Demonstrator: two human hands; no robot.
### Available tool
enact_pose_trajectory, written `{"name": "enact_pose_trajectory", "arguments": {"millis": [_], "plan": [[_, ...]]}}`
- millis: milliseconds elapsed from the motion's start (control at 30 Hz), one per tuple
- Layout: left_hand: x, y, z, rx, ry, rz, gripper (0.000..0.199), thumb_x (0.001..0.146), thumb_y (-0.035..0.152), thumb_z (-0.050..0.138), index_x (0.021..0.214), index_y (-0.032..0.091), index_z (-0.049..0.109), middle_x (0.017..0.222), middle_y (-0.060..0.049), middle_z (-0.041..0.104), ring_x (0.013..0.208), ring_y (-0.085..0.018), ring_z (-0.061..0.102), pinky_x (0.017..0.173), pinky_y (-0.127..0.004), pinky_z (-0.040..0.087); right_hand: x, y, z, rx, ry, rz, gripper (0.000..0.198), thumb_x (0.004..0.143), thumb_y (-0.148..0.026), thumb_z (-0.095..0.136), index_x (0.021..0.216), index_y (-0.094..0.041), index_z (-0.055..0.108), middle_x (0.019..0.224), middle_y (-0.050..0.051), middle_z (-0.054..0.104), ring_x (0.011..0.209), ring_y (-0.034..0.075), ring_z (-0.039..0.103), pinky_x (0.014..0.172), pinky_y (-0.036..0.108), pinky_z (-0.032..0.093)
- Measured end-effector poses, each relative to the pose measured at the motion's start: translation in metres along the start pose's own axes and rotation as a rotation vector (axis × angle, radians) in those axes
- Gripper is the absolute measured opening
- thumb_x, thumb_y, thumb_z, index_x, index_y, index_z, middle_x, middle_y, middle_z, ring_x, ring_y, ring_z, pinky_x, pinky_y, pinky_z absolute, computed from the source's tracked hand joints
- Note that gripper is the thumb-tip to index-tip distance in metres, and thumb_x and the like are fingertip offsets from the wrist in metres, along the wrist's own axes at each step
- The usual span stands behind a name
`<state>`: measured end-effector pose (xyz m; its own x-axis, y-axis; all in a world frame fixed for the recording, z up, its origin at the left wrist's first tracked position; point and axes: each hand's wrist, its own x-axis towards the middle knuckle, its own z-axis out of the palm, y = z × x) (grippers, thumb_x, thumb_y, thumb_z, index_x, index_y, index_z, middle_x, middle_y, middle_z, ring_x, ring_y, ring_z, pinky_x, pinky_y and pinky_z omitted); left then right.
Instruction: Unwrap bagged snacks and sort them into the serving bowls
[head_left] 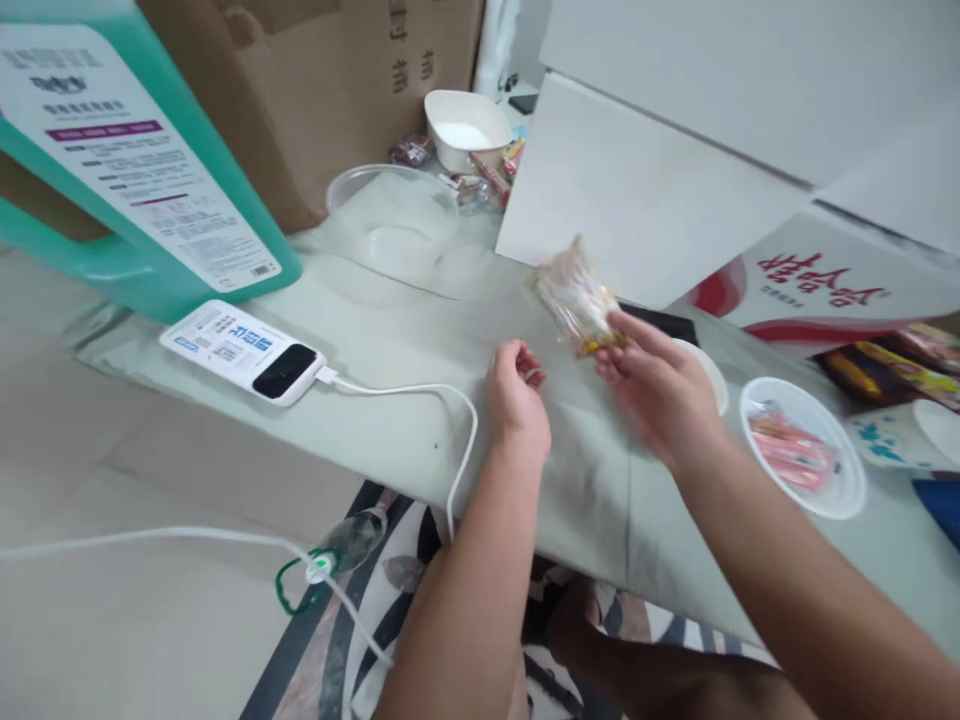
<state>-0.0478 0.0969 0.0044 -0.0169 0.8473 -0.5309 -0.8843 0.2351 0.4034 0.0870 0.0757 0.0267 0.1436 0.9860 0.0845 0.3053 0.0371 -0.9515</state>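
Between the fingers and thumb of my right hand point(660, 385) is a small clear snack packet point(574, 300) with a gold edge, raised above the table and slightly blurred. My left hand point(521, 400) is just left of it, low over the cloth, with its fingers curled in. A small pale bit shows at those fingers, but I cannot make out what it is. To the right of my right hand stands a round white plastic bowl point(844, 490) holding pink wrapped sticks point(791, 450). Part of a white lid or dish point(709, 375) shows behind that hand.
A white power bank point(244, 350) with a white cable point(450, 390) lies at the left, by a large green liquid jug point(157, 170). Behind are a clear bowl point(394, 200), a white square bowl point(466, 130), a cardboard box point(337, 100) and white cartons point(637, 190).
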Motion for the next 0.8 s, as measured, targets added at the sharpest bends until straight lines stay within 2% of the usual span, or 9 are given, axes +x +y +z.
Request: {"name": "enact_pose_trajectory", "arguments": {"millis": [33, 133, 200, 267, 333, 467, 533, 667, 800], "plan": [[-0.005, -0.005, 0.001, 0.036, -0.092, -0.018, 0.013, 0.078, 0.029, 0.066, 0.080, 0.019, 0.057, 0.077, 0.002, 0.057, 0.068, -0.008, 0.054, 0.065, -0.021, 0.042, -0.026, 0.007, -0.016, 0.042, 0.033, -0.004, 0.049, 0.085, -0.046, 0.060, 0.131, -0.031, 0.066, 0.108, 0.009, 0.072, 0.093, 0.024, 0.070, 0.088, 0.046, 0.058], [-0.023, -0.024, 0.004, 0.211, -0.552, -0.217, 0.038, 0.067, 0.035, 0.083, 0.098, 0.021, 0.066, 0.092, -0.002, 0.068, 0.083, -0.015, 0.065, 0.072, -0.026, 0.049, -0.095, 0.028, -0.052, 0.134, 0.090, -0.025, 0.043, 0.087, -0.053, 0.062, 0.128, -0.039, 0.067, 0.108, 0.008, 0.074, 0.088, 0.025, 0.070, 0.082, 0.048, 0.060], [-0.035, -0.039, 0.004, 0.361, -0.740, -0.319, 0.049, 0.061, 0.030, 0.090, 0.104, 0.021, 0.068, 0.096, -0.005, 0.072, 0.086, -0.018, 0.068, 0.075, -0.028, 0.051, -0.130, 0.040, -0.069, 0.083, 0.091, -0.029, 0.033, 0.089, -0.049, 0.064, 0.119, -0.039, 0.072, 0.109, 0.008, 0.075, 0.097, 0.027, 0.071, 0.083, 0.048, 0.060], [-0.043, -0.055, 0.002, 0.503, -0.777, -0.327, 0.051, 0.059, 0.025, 0.092, 0.104, 0.020, 0.069, 0.101, -0.007, 0.074, 0.088, -0.019, 0.069, 0.080, -0.030, 0.053, -0.156, 0.046, -0.086, -0.078, 0.087, -0.025, 0.022, 0.091, -0.041, 0.065, 0.108, -0.035, 0.077, 0.115, 0.009, 0.074, 0.115, 0.030, 0.068, 0.087, 0.047, 0.059], [-0.047, -0.068, 0.000, 0.614, -0.768, -0.302, 0.051, 0.059, 0.024, 0.093, 0.104, 0.019, 0.070, 0.104, -0.009, 0.074, 0.090, -0.019, 0.070, 0.082, -0.030, 0.054, -0.174, 0.048, -0.107, -0.275, 0.139, -0.033, 0.017, 0.092, -0.034, 0.063, 0.099, -0.031, 0.077, 0.118, 0.011, 0.073, 0.121, 0.031, 0.065, 0.087, 0.046, 0.058], [-0.054, -0.088, -0.003, 0.769, -0.764, -0.285, 0.054, 0.056, 0.025, 0.094, 0.104, 0.019, 0.070, 0.108, -0.010, 0.074, 0.095, -0.022, 0.071, 0.084, -0.030, 0.055, -0.195, 0.056, -0.160, -0.600, 0.406, -0.002, 0.016, 0.090, -0.030, 0.057, 0.096, -0.026, 0.072, 0.101, 0.010, 0.073, 0.087, 0.026, 0.070, 0.078, 0.045, 0.058], [-0.058, -0.095, -0.003, 0.861, -0.789, -0.295, 0.059, 0.053, 0.024, 0.095, 0.106, 0.020, 0.069, 0.109, -0.010, 0.074, 0.097, -0.023, 0.071, 0.086, -0.031, 0.055, -0.203, 0.069, -0.187, -0.713, 0.480, 0.078, 0.020, 0.087, -0.032, 0.056, 0.100, -0.024, 0.070, 0.099, 0.010, 0.072, 0.085, 0.027, 0.069, 0.078, 0.045, 0.057], [-0.066, -0.112, -0.001, 1.013, -0.837, -0.291, 0.066, 0.047, 0.019, 0.095, 0.108, 0.021, 0.069, 0.110, -0.009, 0.074, 0.098, -0.024, 0.071, 0.085, -0.030, 0.055, -0.215, 0.104, -0.227, -0.863, 0.354, 0.252, 0.033, 0.080, -0.037, 0.059, 0.105, -0.018, 0.068, 0.106, 0.017, 0.069, 0.100, 0.035, 0.066, 0.091, 0.052, 0.053], [-0.072, -0.130, 0.000, 1.057, -0.847, -0.299, 0.070, 0.048, 0.018, 0.093, 0.114, 0.022, 0.070, 0.098, -0.007, 0.075, 0.083, -0.021, 0.071, 0.074, -0.027, 0.056, -0.219, 0.112, -0.241, -0.833, 0.228, 0.257, 0.023, 0.084, -0.036, 0.050, 0.094, -0.020, 0.064, 0.096, 0.015, 0.067, 0.097, 0.034, 0.063, 0.091, 0.052, 0.049]]}}
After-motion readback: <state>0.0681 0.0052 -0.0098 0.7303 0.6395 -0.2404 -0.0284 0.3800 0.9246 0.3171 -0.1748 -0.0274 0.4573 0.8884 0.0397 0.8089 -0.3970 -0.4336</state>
